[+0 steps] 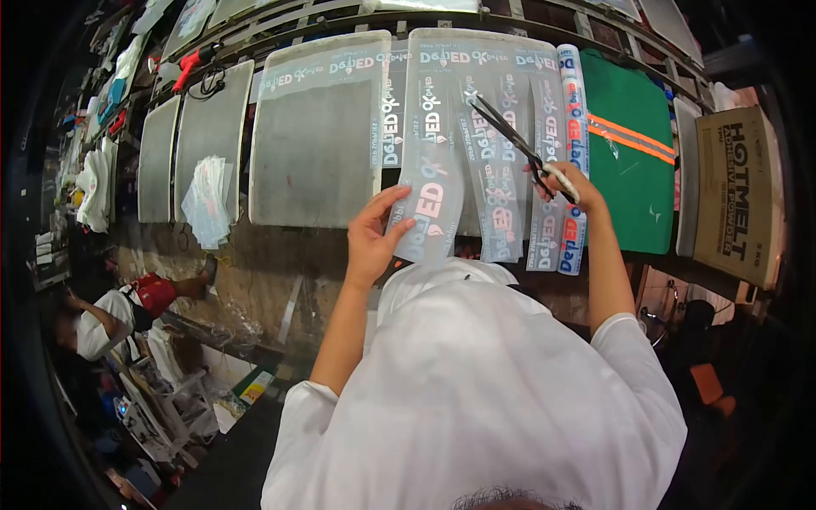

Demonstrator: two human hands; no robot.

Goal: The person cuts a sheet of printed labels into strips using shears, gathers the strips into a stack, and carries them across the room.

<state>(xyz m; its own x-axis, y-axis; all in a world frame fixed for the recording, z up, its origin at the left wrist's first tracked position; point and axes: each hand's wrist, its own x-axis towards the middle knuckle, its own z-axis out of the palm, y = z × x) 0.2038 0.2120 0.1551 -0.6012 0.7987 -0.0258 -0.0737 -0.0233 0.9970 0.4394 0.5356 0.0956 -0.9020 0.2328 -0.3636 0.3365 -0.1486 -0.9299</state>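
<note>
My right hand (568, 185) grips a pair of scissors (512, 136) by the handles, its dark blades parted and pointing up and left over the printed film. Between thumb and fingers of my left hand (376, 228) is the edge of a clear printed film strip (427, 200) with red and white lettering. Several more cut strips (500, 204) lie just right of it on a grey board (470, 224). Beside my right hand stands a long roll of the same film (573, 102), printed in red, white and blue.
At right lie a green garment (625, 204) with orange reflective bands and a cardboard box (738, 195). Leftward are grey boards (316, 153), a stack of film pieces (208, 200) and a red heat gun (189, 70). Another person (115, 319) is at lower left.
</note>
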